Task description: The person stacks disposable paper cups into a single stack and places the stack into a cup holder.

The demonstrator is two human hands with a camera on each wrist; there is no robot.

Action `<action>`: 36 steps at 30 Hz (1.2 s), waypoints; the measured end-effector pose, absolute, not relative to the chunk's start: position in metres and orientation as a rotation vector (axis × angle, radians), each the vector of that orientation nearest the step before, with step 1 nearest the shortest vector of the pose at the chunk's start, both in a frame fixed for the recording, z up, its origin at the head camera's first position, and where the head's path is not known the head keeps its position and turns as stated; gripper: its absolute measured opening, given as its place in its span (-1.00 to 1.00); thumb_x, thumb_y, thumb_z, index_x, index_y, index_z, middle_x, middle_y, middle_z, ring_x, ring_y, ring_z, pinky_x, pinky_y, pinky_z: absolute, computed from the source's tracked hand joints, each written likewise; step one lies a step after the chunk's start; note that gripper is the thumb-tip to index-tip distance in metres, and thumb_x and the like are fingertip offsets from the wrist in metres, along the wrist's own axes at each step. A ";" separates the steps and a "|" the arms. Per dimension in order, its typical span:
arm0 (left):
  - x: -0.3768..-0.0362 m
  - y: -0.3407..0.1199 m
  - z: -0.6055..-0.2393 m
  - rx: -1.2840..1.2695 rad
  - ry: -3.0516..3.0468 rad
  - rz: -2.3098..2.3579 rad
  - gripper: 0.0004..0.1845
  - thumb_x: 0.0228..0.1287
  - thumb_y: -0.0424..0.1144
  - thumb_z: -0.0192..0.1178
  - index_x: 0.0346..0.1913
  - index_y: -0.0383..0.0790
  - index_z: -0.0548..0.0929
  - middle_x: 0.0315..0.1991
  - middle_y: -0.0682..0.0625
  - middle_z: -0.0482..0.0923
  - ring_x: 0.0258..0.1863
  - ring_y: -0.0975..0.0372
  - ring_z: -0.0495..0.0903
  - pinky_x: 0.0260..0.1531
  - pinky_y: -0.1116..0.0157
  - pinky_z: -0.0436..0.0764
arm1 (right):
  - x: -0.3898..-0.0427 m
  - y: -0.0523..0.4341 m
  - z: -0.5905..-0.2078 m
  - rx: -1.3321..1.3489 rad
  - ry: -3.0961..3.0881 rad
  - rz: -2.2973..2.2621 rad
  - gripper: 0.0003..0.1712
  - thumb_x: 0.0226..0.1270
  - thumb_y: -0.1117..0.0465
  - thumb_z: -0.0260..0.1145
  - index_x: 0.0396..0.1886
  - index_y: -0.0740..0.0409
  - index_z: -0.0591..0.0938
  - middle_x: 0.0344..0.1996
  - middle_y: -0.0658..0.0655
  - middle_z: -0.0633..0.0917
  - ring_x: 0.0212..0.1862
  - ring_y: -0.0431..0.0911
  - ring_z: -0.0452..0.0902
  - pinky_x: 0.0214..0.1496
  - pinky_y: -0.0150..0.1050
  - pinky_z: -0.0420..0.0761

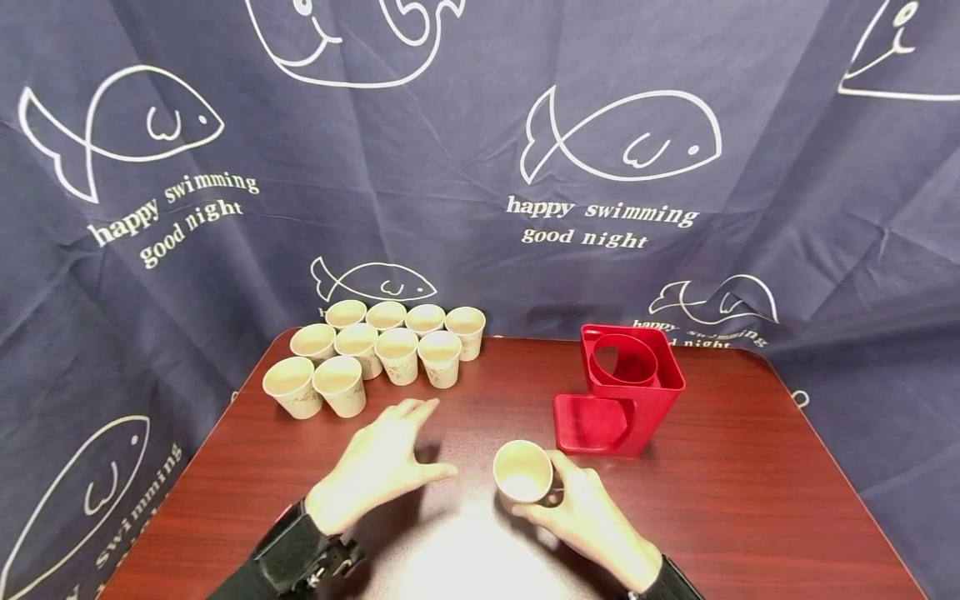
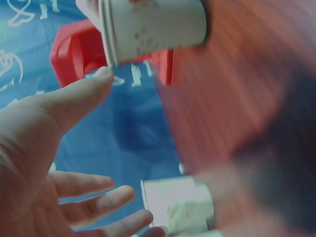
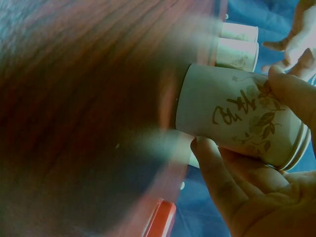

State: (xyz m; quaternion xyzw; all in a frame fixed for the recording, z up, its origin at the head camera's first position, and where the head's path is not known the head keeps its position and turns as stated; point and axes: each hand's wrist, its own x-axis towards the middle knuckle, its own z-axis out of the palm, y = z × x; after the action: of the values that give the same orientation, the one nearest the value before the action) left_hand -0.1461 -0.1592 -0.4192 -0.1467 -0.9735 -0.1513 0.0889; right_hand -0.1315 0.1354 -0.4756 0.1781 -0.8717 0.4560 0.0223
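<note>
My right hand (image 1: pixel 588 510) grips a white paper cup (image 1: pixel 522 472) near the middle front of the table, thumb on one side and fingers on the other. The right wrist view shows this cup's brown leaf print and dark lettering (image 3: pixel 234 112). To its left, my left hand (image 1: pixel 384 457) is spread, thumb and fingers apart, with nothing held. In the left wrist view, the left thumb tip (image 2: pixel 103 73) overlaps the held cup's rim. Beyond the left hand stand several more paper cups (image 1: pixel 339 385), upright in rows with their mouths up.
A red plastic stand (image 1: pixel 651 417) with a round opening on top and a low tray (image 1: pixel 588 423) in front is at the right. The brown wooden table (image 1: pixel 750 500) ends at a dark blue curtain (image 1: pixel 480 167) printed with white fish.
</note>
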 end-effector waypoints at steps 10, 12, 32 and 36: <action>-0.151 -0.199 -0.406 -0.348 -2.836 -0.469 -0.01 -0.01 0.34 0.48 0.45 -0.10 0.47 0.32 -0.14 0.56 0.30 -0.04 0.55 0.06 -0.13 0.64 | -0.131 0.135 -0.475 0.518 -2.703 1.362 -0.36 -0.16 0.02 0.76 -0.03 -0.05 0.66 -0.29 -0.14 0.77 -0.34 -0.35 0.59 -0.26 -0.33 0.67; -0.151 -0.206 -0.404 -0.338 -2.821 -0.462 -0.02 0.00 0.34 0.48 0.43 -0.12 0.48 0.30 -0.15 0.57 0.28 -0.05 0.57 0.07 -0.12 0.64 | -0.131 0.135 -0.475 0.520 -2.703 1.365 -0.36 -0.16 0.02 0.76 -0.03 -0.05 0.66 -0.29 -0.13 0.76 -0.34 -0.34 0.60 -0.26 -0.32 0.68; -0.155 -0.261 -0.398 -0.033 -2.804 -0.507 -0.11 0.12 0.38 0.38 0.34 -0.18 0.50 0.05 -0.21 0.56 -0.17 -0.11 0.70 -0.39 -0.21 0.65 | -0.132 0.136 -0.476 0.519 -2.712 1.347 -0.34 -0.17 -0.01 0.76 -0.03 -0.07 0.65 -0.29 -0.15 0.76 -0.33 -0.33 0.59 -0.25 -0.31 0.67; -0.158 -0.266 -0.401 0.018 -2.822 -0.495 -0.13 0.16 0.43 0.31 0.31 -0.18 0.51 0.10 -0.20 0.52 -0.07 -0.15 0.67 -0.30 -0.29 0.62 | -0.132 0.135 -0.476 0.514 -2.719 1.338 -0.34 -0.17 -0.01 0.76 -0.02 -0.07 0.65 -0.28 -0.15 0.76 -0.32 -0.32 0.58 -0.24 -0.30 0.67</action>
State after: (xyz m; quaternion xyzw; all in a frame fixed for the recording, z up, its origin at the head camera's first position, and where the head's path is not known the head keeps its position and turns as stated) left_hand -0.1583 -0.2664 -0.4006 0.0062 -0.9756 -0.1711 0.1378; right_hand -0.1321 0.1353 -0.4757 0.1670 -0.8840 0.4352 0.0340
